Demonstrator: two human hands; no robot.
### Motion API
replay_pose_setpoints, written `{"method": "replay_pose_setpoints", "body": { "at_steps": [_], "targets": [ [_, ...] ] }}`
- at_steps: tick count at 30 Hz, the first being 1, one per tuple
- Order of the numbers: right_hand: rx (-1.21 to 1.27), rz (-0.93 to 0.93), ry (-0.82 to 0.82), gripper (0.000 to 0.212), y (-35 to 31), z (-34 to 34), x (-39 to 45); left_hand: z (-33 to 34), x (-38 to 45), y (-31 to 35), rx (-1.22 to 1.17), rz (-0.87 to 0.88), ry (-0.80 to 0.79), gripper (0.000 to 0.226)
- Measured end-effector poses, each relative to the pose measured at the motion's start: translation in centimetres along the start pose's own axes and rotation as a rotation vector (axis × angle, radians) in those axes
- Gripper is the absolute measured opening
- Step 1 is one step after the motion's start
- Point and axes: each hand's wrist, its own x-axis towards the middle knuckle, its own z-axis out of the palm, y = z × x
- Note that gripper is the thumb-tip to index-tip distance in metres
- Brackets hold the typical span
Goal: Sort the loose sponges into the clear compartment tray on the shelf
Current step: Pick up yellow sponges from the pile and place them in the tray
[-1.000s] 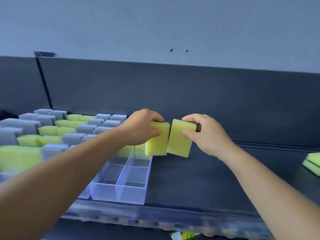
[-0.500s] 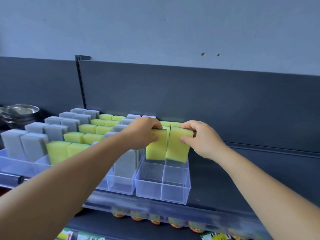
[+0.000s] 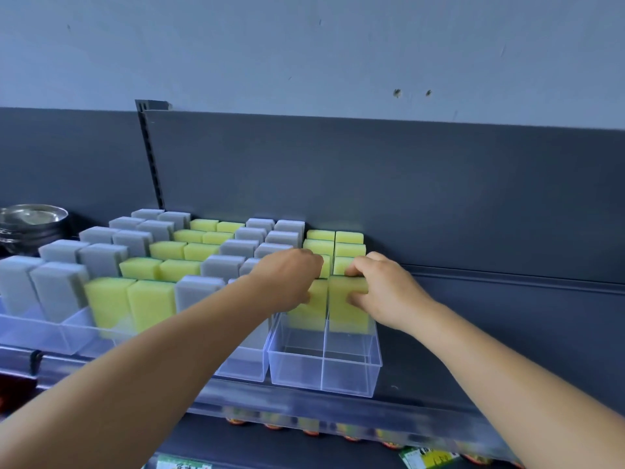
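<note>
Grey sponges (image 3: 221, 265), metal bowl (image 3: 32, 216) left of hands (image 3: 333, 286).

Dark shelf carrying clear trays of upright sponges

The dark grey shelf (image 3: 473, 353) bore a row of clear compartment trays (image 3: 324, 370) side by side along its near edge, from the left to about the middle, filled with standing grey sponges (image 3: 57, 289) and yellow sponges (image 3: 152, 299). Stacked metal bowls (image 3: 32, 221) stood at the far left.
</note>
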Motion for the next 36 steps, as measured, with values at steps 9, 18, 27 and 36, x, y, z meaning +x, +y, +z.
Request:
{"method": "replay_pose_setpoints", "body": {
  "at_steps": [9,18,27,36],
  "targets": [
    [0.008,0.005,0.003,0.064,0.2,-0.7,-0.9,-0.8,0.0,0.2,-0.051,0.004,0.017,0.063],
    [-0.132,0.037,0.037,0.081,4.7,-4.5,-4.5,-1.9,1.6,6.5,-0.073,0.154,0.139,0.063],
    [-0.178,0.173,0.035,0.079,16.0,-8.9,-9.0,-2.4,6.3,18.5,-0.094,0.253,0.122,0.06],
    [-0.186,0.297,0.028,0.077,29.3,-13.6,-14.3,-2.3,11.1,33.3,-0.196,0.35,0.086,0.066]
  ]
}}
